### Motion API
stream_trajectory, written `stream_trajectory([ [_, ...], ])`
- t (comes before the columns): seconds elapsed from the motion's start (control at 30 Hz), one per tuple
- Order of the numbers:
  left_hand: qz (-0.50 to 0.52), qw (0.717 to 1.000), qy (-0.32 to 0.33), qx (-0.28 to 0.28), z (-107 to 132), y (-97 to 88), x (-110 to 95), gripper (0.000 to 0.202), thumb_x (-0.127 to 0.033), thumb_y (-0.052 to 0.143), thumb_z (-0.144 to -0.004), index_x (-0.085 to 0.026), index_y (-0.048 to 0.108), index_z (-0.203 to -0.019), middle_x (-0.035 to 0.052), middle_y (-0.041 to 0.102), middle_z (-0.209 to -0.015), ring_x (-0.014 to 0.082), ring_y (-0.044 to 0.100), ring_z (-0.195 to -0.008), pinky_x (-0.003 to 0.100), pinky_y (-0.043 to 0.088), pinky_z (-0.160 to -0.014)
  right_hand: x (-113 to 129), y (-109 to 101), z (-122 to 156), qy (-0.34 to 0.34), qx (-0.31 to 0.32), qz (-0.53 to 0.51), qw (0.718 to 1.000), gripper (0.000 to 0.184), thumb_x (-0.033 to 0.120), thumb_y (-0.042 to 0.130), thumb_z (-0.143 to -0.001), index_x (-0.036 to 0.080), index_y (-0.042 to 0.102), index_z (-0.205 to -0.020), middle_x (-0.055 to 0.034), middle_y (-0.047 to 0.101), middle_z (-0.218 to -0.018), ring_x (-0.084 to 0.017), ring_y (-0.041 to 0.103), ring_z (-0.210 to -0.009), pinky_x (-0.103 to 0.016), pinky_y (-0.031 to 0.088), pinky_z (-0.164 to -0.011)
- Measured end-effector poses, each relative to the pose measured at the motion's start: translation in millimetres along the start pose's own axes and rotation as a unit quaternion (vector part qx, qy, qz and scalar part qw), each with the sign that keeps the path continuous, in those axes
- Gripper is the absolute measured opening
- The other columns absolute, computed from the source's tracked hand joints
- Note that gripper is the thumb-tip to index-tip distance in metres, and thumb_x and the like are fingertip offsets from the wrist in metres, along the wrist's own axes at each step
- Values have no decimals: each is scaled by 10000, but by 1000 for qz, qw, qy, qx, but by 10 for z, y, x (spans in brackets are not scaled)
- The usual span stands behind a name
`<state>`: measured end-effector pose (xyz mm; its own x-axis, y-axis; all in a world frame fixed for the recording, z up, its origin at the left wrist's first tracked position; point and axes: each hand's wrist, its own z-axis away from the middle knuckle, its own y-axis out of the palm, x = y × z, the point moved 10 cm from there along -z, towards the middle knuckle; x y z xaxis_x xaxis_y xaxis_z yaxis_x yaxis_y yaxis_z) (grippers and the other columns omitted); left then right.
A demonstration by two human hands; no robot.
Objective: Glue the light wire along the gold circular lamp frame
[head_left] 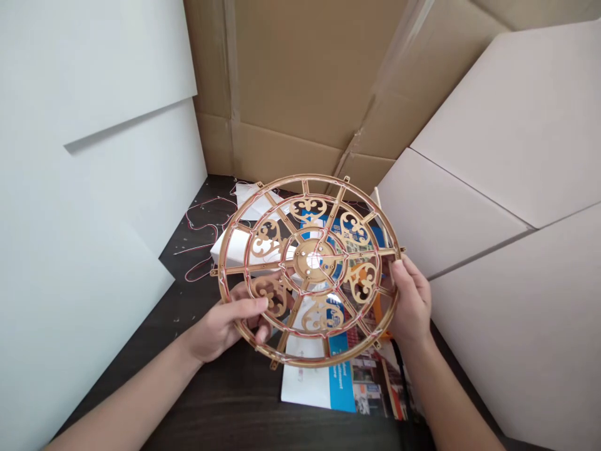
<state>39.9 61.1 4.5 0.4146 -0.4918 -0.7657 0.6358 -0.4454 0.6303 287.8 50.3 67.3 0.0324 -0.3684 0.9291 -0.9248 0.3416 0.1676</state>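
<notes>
I hold a round gold openwork wheel [307,188] with spokes, scroll ornaments and thin red wire running along its rings. It is tilted towards me above the dark table. My left hand [225,326] grips its lower left rim, thumb on top and fingers behind the ornaments. My right hand [410,300] grips the right rim, fingers curled round the edge. The hub [313,257] with small holes sits in the middle.
Under the wheel lie a printed leaflet [338,382] and white paper [230,247] on the dark wooden table [235,407]. Loose red and white wire [201,219] trails at the back left. White boards stand left and right, brown cardboard [305,81] behind.
</notes>
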Motion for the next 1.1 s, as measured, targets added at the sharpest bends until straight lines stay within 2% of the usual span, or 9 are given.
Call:
stream_trajectory([
  [0.23, 52, 990, 45, -120, 14, -262, -168, 342, -394, 806, -733, -119, 774, -934, 88, 686, -703, 191, 630, -583, 245, 527, -451, -94, 20, 69, 15, 12, 26, 999, 342, 505, 775, -827, 190, 722, -952, -60, 721, -890, -179, 691, -766, -277, 589, -668],
  [0.4, 52, 988, 51, -133, -3, -290, -215, 387, -380, 743, -775, -108, 758, -1051, 120, 721, -796, 283, 709, -774, 329, 599, -598, -146, 22, 112, 17, -2, 28, 999, 327, 479, 748, -858, 203, 697, -1026, -52, 709, -958, -169, 679, -814, -279, 584, -695],
  [0.57, 74, 994, 80, -12, 20, -5, -271, 301, -453, 771, -807, -181, 796, -935, 95, 752, -861, 290, 729, -947, 359, 614, -829, -231, 9, 180, 34, -24, -2, 999, 297, 447, 646, -942, 211, 653, -1121, -57, 683, -1037, -172, 664, -914, -300, 564, -803],
  [0.67, 35, 993, 61, 99, 83, 260, -194, 308, -412, 732, -868, -210, 768, -1097, 99, 762, -978, 285, 719, -1039, 374, 598, -903, -257, -28, 221, 28, -53, -5, 998, 320, 478, 629, -945, 214, 620, -1126, -72, 669, -1130, -191, 659, -999, -314, 559, -842],
  [0.73, 16, 992, 35, 118, 102, 304, -108, 325, -328, 703, -899, -224, 722, -1206, 97, 760, -1037, 281, 717, -1059, 391, 598, -919, -216, -33, 205, 10, -56, 26, 998, 335, 511, 585, -970, 209, 616, -1113, -72, 663, -1122, -185, 654, -997, -306, 560, -829],
  [0.83, 30, 997, 36, 60, 69, 169, -90, 369, -251, 701, -896, -235, 687, -1265, 84, 766, -1048, 281, 725, -1047, 397, 613, -911, -15, -51, 107, -50, -45, 27, 997, 356, 534, 511, -1000, 211, 614, -1111, -51, 651, -1020, -157, 649, -811, -274, 549, -651],
  [0.93, 51, 997, 56, -4, 24, 27, -136, 365, -248, 730, -877, -217, 702, -1240, 89, 770, -1043, 299, 718, -1071, 422, 613, -941, 321, -146, 34, -143, -49, -9, 988, 232, 433, 573, -968, 216, 606, -1040, -23, 658, -885, -127, 567, -569, -230, 415, -444],
  [1.03, 62, 991, 95, -69, -11, -99, -213, 311, -229, 755, -867, -222, 734, -1177, 77, 769, -1074, 300, 692, -1135, 444, 580, -1017, 559, -166, 63, -191, -33, -35, 980, 200, 399, 542, -972, 215, 617, -946, -14, 652, -726, -152, 553, -530, -247, 390, -430],
  [1.1, 64, 985, 126, -100, -20, -162, -269, 270, -204, 768, -857, -235, 752, -1124, 61, 759, -1128, 300, 656, -1204, 467, 542, -1073, 631, -2, 130, -190, 37, -38, 980, 333, 481, 480, -1003, 211, 609, -858, -15, 618, -637, -163, 546, -534, -273, 424, -483],
])
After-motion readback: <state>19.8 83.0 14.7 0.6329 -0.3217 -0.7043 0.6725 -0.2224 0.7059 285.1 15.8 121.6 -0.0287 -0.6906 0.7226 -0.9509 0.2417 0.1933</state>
